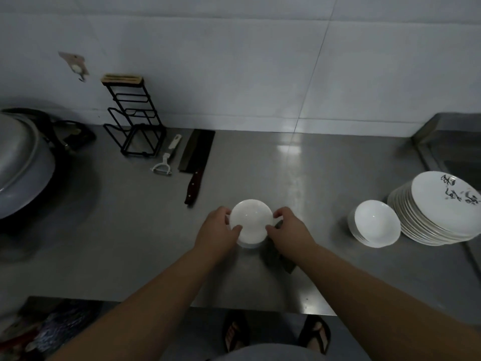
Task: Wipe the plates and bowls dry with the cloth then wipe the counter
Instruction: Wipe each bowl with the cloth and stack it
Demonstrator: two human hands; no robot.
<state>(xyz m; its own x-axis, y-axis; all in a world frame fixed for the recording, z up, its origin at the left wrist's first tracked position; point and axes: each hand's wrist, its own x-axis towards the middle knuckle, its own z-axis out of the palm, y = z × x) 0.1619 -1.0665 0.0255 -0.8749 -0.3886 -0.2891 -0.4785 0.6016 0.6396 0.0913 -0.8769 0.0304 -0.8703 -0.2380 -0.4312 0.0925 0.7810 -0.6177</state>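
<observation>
A small white bowl (pixel 251 220) sits at the middle of the steel counter (pixel 299 178), apparently on top of another white dish. My left hand (pixel 219 229) grips its left rim, thumb on the inside. My right hand (pixel 287 227) grips the right rim and also holds a dark cloth (pixel 279 257), which trails out under the wrist. To the right stands a stack of white bowls (pixel 374 222). Beside it is a taller stack of white plates (pixel 437 212), the top one marked with black brush strokes.
A cleaver (pixel 196 162) and a white peeler (pixel 166 158) lie at the back left, next to a black wire rack (pixel 135 123). A large metal wok lid (pixel 20 162) fills the far left. A sink edge (pixel 442 142) is at the far right. The counter's front edge runs near my sandalled feet.
</observation>
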